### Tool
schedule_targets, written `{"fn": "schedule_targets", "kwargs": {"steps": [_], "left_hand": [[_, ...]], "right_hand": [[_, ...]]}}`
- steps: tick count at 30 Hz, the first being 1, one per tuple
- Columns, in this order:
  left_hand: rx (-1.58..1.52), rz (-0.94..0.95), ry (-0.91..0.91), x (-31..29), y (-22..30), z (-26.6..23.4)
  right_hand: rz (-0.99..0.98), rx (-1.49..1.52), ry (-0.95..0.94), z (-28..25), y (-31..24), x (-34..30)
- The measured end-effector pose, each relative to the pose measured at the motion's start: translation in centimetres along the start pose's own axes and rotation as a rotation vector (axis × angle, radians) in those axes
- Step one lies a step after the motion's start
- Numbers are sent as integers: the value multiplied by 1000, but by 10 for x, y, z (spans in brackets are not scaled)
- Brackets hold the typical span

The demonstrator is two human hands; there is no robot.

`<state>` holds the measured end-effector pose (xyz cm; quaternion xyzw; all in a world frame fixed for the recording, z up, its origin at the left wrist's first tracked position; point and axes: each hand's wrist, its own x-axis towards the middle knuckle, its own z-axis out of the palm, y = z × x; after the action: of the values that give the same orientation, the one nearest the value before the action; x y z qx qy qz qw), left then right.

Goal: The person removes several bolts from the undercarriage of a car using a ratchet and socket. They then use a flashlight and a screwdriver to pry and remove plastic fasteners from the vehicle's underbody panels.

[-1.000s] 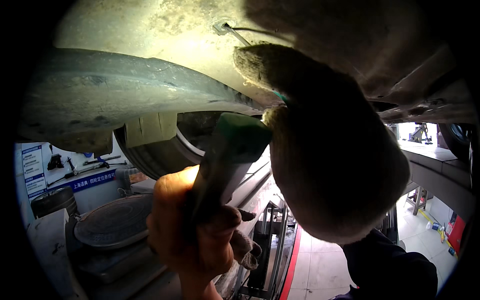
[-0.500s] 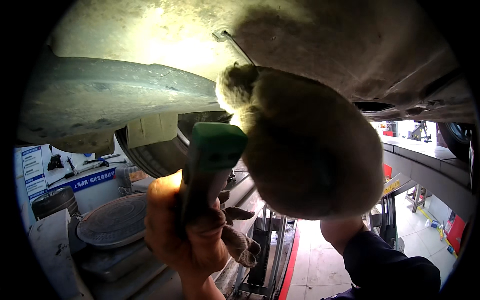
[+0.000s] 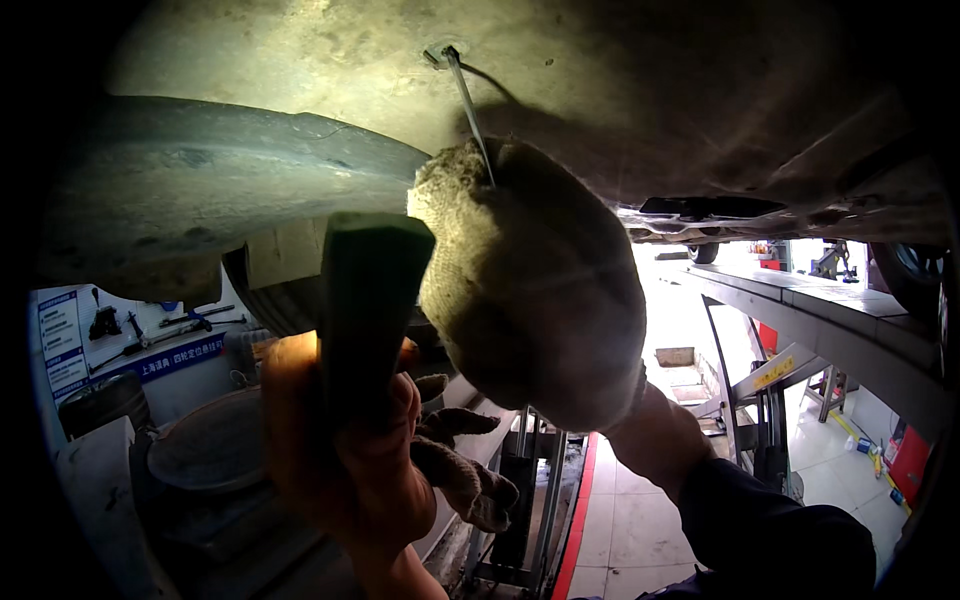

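Observation:
My left hand (image 3: 375,470) is closed round a hand-held work light (image 3: 375,290) with a green top and dark body. A loose grey work glove (image 3: 465,475) hangs from the same hand, its fingers dangling. My right hand (image 3: 540,290), in a pale, dirty knitted glove, is raised just right of the light and closed. A thin, straight, pale shaft (image 3: 467,105) runs from a small hole in the vehicle's underbody panel (image 3: 330,70) down to the gloved fingers. What kind of thing the shaft is, I cannot make out.
Overhead left, a curved grey trim piece (image 3: 250,170) borders the panel, a tyre (image 3: 275,300) below it. A lift runway (image 3: 820,310) spans the right. A round turntable plate (image 3: 205,440) lies low at left, and metal lift legs (image 3: 520,490) stand near a red floor line.
My right hand has moved left and turned, showing more of the shaft. The work light has shifted left and tilted upright, and its glow on the panel is dimmer.

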<state>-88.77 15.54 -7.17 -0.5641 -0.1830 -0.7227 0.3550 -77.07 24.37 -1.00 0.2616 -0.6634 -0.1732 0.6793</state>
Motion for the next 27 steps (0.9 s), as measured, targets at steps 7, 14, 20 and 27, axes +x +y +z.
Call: {"fn": "schedule_targets", "kwargs": {"steps": [7, 14, 20, 27], "left_hand": [[-101, -60, -53, 7, 1, -13], [-146, -87, -18, 8, -11, -7], [65, -63, -79, 8, -7, -22], [-112, -36, -120, 1, -9, -8]], "right_hand": [[47, 63, 15, -2, -7, 7], [125, 78, -56, -7, -10, 3], [148, 269, 37, 21, 1, -8], [147, 78, -115, -9, -13, -26]]}}
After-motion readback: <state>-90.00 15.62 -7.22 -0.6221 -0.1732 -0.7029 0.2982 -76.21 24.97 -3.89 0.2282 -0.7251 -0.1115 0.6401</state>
